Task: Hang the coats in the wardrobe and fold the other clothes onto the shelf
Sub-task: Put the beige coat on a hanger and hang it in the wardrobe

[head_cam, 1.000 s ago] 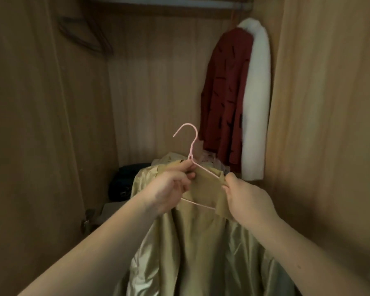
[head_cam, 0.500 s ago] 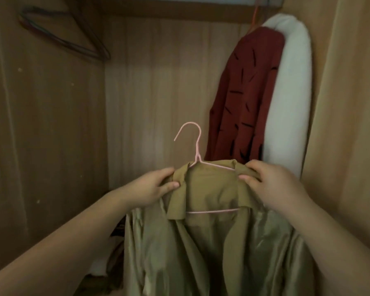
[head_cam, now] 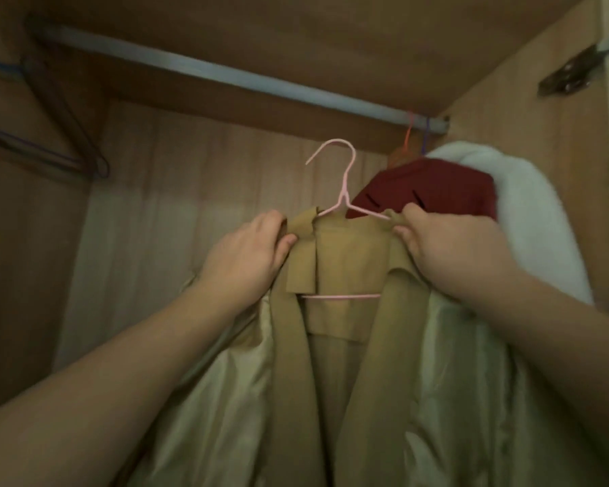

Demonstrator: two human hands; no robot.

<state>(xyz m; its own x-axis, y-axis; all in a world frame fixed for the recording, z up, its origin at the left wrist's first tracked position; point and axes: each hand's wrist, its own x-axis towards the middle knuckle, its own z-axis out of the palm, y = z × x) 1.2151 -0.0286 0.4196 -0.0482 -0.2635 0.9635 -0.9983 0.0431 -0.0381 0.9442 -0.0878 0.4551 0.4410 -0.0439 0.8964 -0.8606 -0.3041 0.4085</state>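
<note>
A tan coat (head_cam: 345, 332) with a shiny pale lining hangs on a pink wire hanger (head_cam: 343, 191), facing me inside the wardrobe. My left hand (head_cam: 250, 254) grips the coat's left shoulder at the collar. My right hand (head_cam: 443, 247) grips the right shoulder over the hanger's arm. The hanger's hook points up and sits well below the metal rail (head_cam: 225, 77), not touching it.
A dark red coat (head_cam: 433, 188) and a white fluffy coat (head_cam: 528, 219) hang at the rail's right end. Several bare hangers (head_cam: 50, 142) hang at the far left. Wooden wardrobe walls (head_cam: 32, 275) close in on both sides; a door hinge (head_cam: 573, 72) is at the upper right.
Both hands have lifted the coat on its hanger higher toward the rail. My view has tilted up, so the rail and wardrobe top now show.
</note>
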